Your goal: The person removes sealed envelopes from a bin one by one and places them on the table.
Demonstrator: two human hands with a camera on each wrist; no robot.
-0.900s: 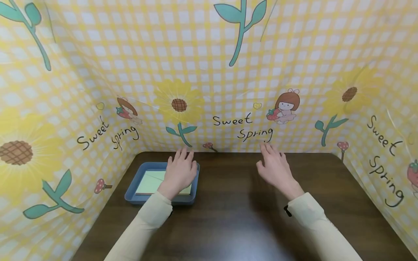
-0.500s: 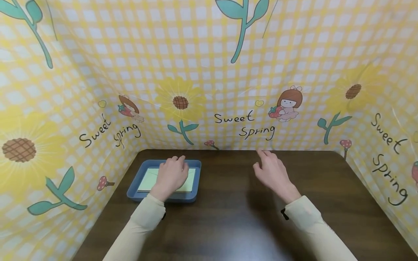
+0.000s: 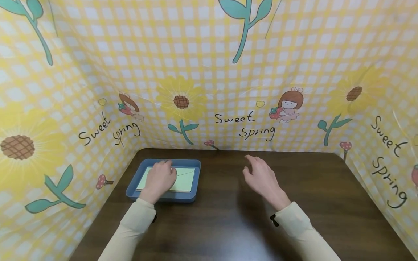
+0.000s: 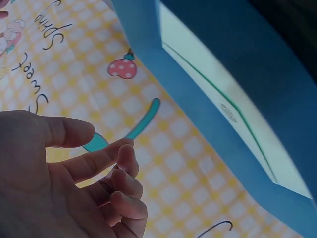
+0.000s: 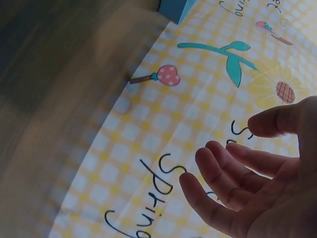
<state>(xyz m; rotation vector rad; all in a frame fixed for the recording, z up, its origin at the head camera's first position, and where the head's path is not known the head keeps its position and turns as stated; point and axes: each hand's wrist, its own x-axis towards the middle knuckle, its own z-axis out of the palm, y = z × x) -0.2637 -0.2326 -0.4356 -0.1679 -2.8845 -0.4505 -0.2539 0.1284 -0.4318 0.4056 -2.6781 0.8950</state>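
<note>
A shallow blue tray [image 3: 180, 197] stands at the table's left side with a pale green envelope [image 3: 184, 181] lying flat in it, possibly on a stack. Over the tray's left half hovers my left hand [image 3: 159, 180], fingers loosely bent, covering part of the envelope. In the left wrist view nothing lies between that hand's [image 4: 84, 178] thumb and fingers, and the envelope [image 4: 208, 74] is apart from them. My right hand [image 3: 262, 181] hangs above the table, right of centre. The right wrist view shows its fingers [image 5: 218, 198] relaxed and holding nothing.
The dark wooden table [image 3: 215, 217] reaches back to a yellow checked cloth [image 3: 209, 90] printed with sunflowers, which hangs behind it and along both sides. A dark band [image 3: 274, 219] shows at the right cuff.
My left hand has moved left and toward me over the tray, its fingers bending more, uncovering the envelope's right part. My right hand has shifted slightly left and toward me.
</note>
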